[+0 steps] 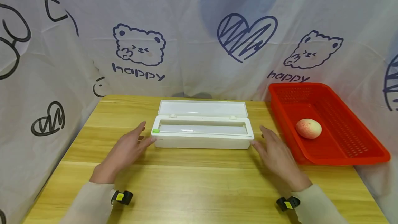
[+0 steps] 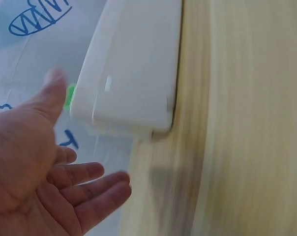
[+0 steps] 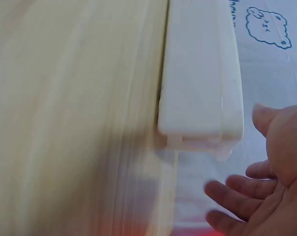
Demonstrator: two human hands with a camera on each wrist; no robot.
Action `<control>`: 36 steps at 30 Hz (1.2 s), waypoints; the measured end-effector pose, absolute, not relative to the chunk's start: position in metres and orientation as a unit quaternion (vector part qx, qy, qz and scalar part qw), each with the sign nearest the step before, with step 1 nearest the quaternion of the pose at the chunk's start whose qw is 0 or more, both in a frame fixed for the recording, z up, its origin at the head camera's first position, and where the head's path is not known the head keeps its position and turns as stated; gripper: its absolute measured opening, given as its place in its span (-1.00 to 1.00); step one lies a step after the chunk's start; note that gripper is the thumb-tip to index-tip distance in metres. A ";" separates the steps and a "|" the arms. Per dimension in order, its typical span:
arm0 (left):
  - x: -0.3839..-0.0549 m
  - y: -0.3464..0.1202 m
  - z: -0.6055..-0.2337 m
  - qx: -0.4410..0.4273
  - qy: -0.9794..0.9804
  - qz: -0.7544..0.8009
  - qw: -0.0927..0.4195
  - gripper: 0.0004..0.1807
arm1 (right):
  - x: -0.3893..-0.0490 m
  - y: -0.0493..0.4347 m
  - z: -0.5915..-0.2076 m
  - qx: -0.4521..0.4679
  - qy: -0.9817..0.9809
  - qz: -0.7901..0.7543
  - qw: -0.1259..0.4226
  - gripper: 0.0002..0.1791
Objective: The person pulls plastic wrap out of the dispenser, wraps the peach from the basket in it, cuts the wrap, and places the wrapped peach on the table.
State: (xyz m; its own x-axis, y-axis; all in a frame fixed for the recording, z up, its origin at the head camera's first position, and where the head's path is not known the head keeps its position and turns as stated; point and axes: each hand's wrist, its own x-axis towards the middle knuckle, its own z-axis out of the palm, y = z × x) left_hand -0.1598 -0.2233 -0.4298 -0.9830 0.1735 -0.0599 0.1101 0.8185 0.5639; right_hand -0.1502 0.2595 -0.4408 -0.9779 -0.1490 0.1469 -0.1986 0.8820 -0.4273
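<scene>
A long white cling film dispenser point(image 1: 202, 143) lies on the table with its lid point(image 1: 203, 108) tipped back. Inside it shows a pale film roll point(image 1: 202, 129), and a small green piece point(image 1: 156, 130) sits at its left front corner. My left hand point(image 1: 125, 149) is by the left end, fingers spread and relaxed. On the other side, my right hand point(image 1: 276, 155) hovers near the right end, also relaxed. Both wrist views show loose fingers around nothing, with gaps to the dispenser's ends. Whether either thumb brushes the box in the head view, I cannot tell.
At the right stands a red plastic basket point(image 1: 351, 162) with perforated sides, holding a peach point(image 1: 308, 129). The wooden table point(image 1: 199, 189) backs onto a white printed curtain point(image 1: 192, 37), which also hangs along the left side.
</scene>
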 end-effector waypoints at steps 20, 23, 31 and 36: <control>-0.179 -0.204 -0.426 0.021 0.883 0.459 0.099 -0.28 | -0.168 0.240 -0.441 0.024 -0.924 0.381 0.013 -0.36; -0.181 -0.204 -0.425 0.016 0.876 0.471 0.106 -0.29 | -0.168 0.240 -0.440 0.019 -0.924 0.382 0.010 -0.36; -0.179 -0.201 -0.418 -0.006 0.851 0.509 0.129 -0.30 | -0.171 0.237 -0.441 0.009 -0.926 0.378 0.001 -0.36; -0.177 -0.199 -0.417 -0.016 0.836 0.532 0.136 -0.32 | -0.174 0.238 -0.442 0.002 -0.925 0.379 -0.003 -0.36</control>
